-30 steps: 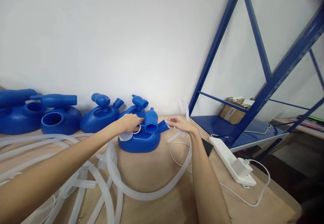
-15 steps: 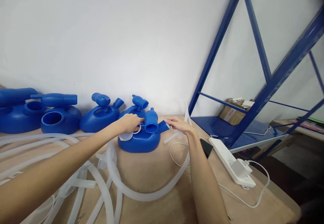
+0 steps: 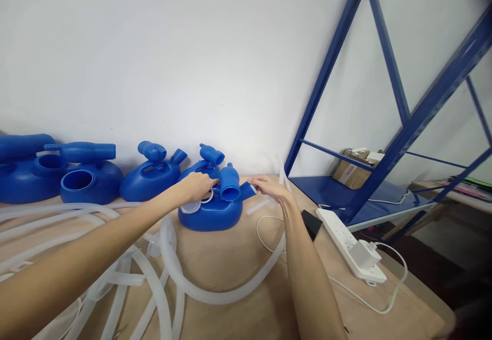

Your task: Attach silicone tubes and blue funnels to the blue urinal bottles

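Observation:
A blue plastic bottle (image 3: 210,218) lies on the table in front of me, with a smaller blue piece (image 3: 229,182) resting on top, its round opening toward me. My left hand (image 3: 200,185) is closed at the bottle's left side, beside a translucent cap with a ring (image 3: 191,207); what its fingers grip is hidden. At the tip of the bottle's angled spout (image 3: 247,190), my right hand (image 3: 267,186) pinches the rim with its fingertips. A translucent hose (image 3: 226,297) curves across the table from the left toward my right forearm.
More blue bottles (image 3: 148,181) with pieces on top line the wall to the left. Several translucent hoses (image 3: 154,278) lie at the front left. To the right are a dark phone (image 3: 312,224), a white power strip (image 3: 338,231) with cables, and a blue metal shelf (image 3: 319,189) holding a cardboard box (image 3: 351,172).
The whole view has shifted very slightly. Both hands stay at the same bottle, and the right fingertips have barely moved at the spout.

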The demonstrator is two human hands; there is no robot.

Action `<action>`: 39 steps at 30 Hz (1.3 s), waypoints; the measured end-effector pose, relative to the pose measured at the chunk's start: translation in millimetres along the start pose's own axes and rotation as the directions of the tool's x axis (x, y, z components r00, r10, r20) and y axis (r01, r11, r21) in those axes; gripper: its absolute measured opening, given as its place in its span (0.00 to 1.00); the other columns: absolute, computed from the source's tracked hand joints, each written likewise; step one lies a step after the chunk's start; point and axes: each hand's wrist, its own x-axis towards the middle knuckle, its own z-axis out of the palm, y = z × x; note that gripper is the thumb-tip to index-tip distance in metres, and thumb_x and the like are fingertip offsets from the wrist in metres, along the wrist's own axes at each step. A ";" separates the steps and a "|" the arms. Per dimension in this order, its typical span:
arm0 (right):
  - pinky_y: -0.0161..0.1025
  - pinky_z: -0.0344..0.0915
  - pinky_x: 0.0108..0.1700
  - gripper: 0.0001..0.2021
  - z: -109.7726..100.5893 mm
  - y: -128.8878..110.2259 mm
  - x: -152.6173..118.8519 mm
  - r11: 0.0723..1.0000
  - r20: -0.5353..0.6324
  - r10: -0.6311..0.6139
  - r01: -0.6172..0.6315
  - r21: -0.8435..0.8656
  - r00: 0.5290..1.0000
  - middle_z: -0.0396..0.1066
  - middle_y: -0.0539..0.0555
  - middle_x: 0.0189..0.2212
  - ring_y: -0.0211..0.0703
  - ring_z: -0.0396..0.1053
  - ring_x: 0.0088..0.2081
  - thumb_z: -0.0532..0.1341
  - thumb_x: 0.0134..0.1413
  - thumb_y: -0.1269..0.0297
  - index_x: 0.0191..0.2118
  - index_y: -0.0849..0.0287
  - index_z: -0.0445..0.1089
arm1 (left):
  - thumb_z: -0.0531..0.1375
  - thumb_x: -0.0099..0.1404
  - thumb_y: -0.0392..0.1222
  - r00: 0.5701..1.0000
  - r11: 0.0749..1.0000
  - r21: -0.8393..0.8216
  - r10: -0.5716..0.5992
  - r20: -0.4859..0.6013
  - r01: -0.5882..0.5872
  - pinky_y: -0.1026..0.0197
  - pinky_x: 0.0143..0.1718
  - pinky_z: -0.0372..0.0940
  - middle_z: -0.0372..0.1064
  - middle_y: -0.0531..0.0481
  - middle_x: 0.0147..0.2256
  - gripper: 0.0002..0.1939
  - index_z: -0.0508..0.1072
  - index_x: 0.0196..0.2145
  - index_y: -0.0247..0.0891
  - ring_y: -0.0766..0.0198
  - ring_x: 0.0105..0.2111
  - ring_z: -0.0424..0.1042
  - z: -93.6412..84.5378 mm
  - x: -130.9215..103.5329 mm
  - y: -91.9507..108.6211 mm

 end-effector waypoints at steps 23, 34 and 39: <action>0.37 0.45 0.29 0.18 1.4 2.4 1.5 1.000 -0.029 0.012 -0.012 0.003 0.999 0.58 0.47 0.23 0.37 0.52 0.27 0.62 0.51 0.46 0.26 0.58 0.67 | 0.57 0.67 0.37 1.000 1.000 0.030 0.010 -0.028 -0.009 0.50 0.36 0.73 0.80 0.33 0.39 0.19 0.76 0.54 0.37 0.41 0.39 0.81 3.2 1.1 -0.5; 0.37 0.47 0.29 0.17 3.7 1.5 2.0 0.999 -0.068 0.047 -0.047 0.010 0.997 0.59 0.48 0.23 0.37 0.54 0.28 0.62 0.50 0.48 0.25 0.58 0.67 | 0.58 0.67 0.38 0.999 1.000 0.024 0.001 -0.036 0.000 0.50 0.37 0.73 0.80 0.34 0.40 0.17 0.76 0.53 0.38 0.42 0.39 0.81 4.6 1.1 -0.5; 0.36 0.49 0.29 0.18 0.1 6.6 2.7 0.998 -0.078 0.065 -0.064 0.009 0.995 0.61 0.49 0.25 0.38 0.56 0.29 0.63 0.51 0.46 0.29 0.59 0.70 | 0.58 0.68 0.39 0.999 1.000 0.021 -0.005 -0.046 0.006 0.50 0.39 0.73 0.80 0.34 0.40 0.16 0.76 0.52 0.38 0.43 0.40 0.81 4.2 -0.1 0.5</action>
